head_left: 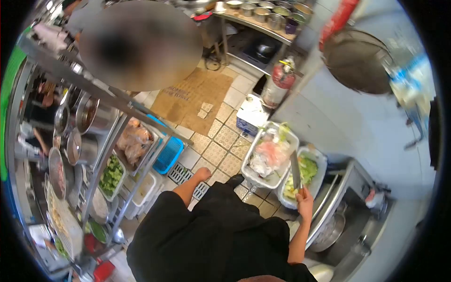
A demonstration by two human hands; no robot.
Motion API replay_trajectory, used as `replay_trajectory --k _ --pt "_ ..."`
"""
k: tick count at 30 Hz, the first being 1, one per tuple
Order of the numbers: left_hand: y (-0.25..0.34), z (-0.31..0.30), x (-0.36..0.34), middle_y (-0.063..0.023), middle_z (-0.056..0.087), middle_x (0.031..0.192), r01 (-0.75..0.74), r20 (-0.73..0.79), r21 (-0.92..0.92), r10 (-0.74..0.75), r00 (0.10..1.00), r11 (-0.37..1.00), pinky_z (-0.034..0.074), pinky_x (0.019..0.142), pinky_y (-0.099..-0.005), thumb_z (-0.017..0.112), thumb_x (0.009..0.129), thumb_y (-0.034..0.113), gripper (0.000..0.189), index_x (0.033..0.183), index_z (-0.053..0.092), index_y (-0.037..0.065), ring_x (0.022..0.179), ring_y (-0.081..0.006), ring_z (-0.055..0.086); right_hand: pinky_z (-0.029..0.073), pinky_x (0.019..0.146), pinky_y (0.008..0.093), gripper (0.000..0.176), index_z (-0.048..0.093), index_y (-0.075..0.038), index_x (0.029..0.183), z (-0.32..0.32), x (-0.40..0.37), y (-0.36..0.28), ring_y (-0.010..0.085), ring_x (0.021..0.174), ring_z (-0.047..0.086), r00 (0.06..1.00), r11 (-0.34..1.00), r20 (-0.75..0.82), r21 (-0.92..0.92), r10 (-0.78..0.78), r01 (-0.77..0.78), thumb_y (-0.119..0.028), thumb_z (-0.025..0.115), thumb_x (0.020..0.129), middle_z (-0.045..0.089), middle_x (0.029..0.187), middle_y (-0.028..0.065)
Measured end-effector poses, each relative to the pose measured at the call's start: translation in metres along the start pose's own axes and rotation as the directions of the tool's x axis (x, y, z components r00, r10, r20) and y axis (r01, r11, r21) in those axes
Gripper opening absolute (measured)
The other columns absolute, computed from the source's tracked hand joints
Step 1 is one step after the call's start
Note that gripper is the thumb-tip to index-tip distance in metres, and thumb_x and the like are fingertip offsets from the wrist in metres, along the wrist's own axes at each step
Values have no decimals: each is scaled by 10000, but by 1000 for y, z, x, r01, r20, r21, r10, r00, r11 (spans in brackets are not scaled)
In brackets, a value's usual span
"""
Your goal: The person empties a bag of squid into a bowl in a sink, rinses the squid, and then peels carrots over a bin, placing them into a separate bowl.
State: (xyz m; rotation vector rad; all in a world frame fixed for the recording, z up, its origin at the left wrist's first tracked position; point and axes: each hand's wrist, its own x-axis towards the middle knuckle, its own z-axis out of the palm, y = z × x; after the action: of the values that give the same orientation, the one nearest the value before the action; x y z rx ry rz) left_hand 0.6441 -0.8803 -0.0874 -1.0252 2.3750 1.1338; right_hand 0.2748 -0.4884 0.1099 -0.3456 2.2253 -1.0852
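My right hand is shut on the handle of a cleaver, blade pointing up and away. The blade hangs over a white tub of chopped green vegetables on the floor. Beside it to the left stands a second white tub holding plastic bags and something pink. My left hand reaches out over the tiled floor near a floor drain grate. Its fingers look curled, and I cannot make out anything in it. My black clothing fills the lower middle.
A metal rack on the left carries pans, a tray of raw meat and a tray of greens. A blue basket, cardboard and a fire extinguisher are on the floor. A steel sink is at right. Another person stands at top left.
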Motion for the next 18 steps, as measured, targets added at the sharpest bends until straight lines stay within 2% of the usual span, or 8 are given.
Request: replay_trajectory --k 4,6,7,8,10,15,16,18 --pt "3 9 50 -226 657 828 -473 269 410 392 879 780 491 773 -502 549 827 350 358 730 681 32 860 -413 624 484 856 266 597 456 40 1390 -14 -119 -43 147 993 588 956 920 -262 392 135 -22 -2 666 832 604 1187 96" --pt "12 16 86 -185 688 861 -673 449 423 505 737 607 500 778 -500 542 860 322 310 801 702 64 874 -372 647 416 1042 329 639 430 28 1408 -16 -162 -17 207 1230 523 887 873 -457 456 61 175 -74 706 841 541 1349 144" --pt "32 11 94 -184 693 884 -823 457 396 690 561 407 524 721 -446 587 858 286 266 878 712 53 805 -303 674 396 1066 344 644 437 15 1409 -21 -188 -12 215 1260 502 847 908 -526 389 77 159 -108 718 843 525 1373 147" --pt "67 8 89 -163 694 876 -656 420 154 551 721 739 529 636 -372 627 857 195 218 956 703 16 717 -239 676 493 852 271 649 411 -8 1432 -25 -212 -15 140 1012 598 771 923 -637 306 17 233 -86 707 860 573 1265 90" --pt "171 13 68 -108 685 836 -217 470 -56 218 855 974 502 575 -303 638 876 142 223 1039 672 -5 667 -178 655 463 902 270 636 452 2 1401 -34 -263 -23 129 1042 569 674 851 -705 477 220 220 -130 732 845 589 1232 93" --pt "351 91 33 -87 674 887 -489 630 -21 391 670 872 496 610 -265 636 911 119 240 1095 631 -36 756 -135 645 476 771 246 567 469 5 1379 -51 -377 16 74 874 559 381 830 -882 420 278 368 -95 686 865 628 1020 39" --pt "391 109 12 -89 674 899 -530 625 -32 431 651 847 501 622 -267 633 913 112 236 1096 630 -37 768 -134 644 446 641 222 491 496 0 1337 -56 -386 27 40 735 517 255 730 -921 388 293 563 -78 650 877 589 835 -14" --pt "444 144 -11 -86 679 913 -709 671 -167 606 427 685 514 675 -270 629 919 112 237 1118 635 -16 789 -144 647 405 531 211 435 527 -8 1287 -55 -425 33 35 593 479 136 678 -841 507 523 532 -89 655 879 547 704 -39"
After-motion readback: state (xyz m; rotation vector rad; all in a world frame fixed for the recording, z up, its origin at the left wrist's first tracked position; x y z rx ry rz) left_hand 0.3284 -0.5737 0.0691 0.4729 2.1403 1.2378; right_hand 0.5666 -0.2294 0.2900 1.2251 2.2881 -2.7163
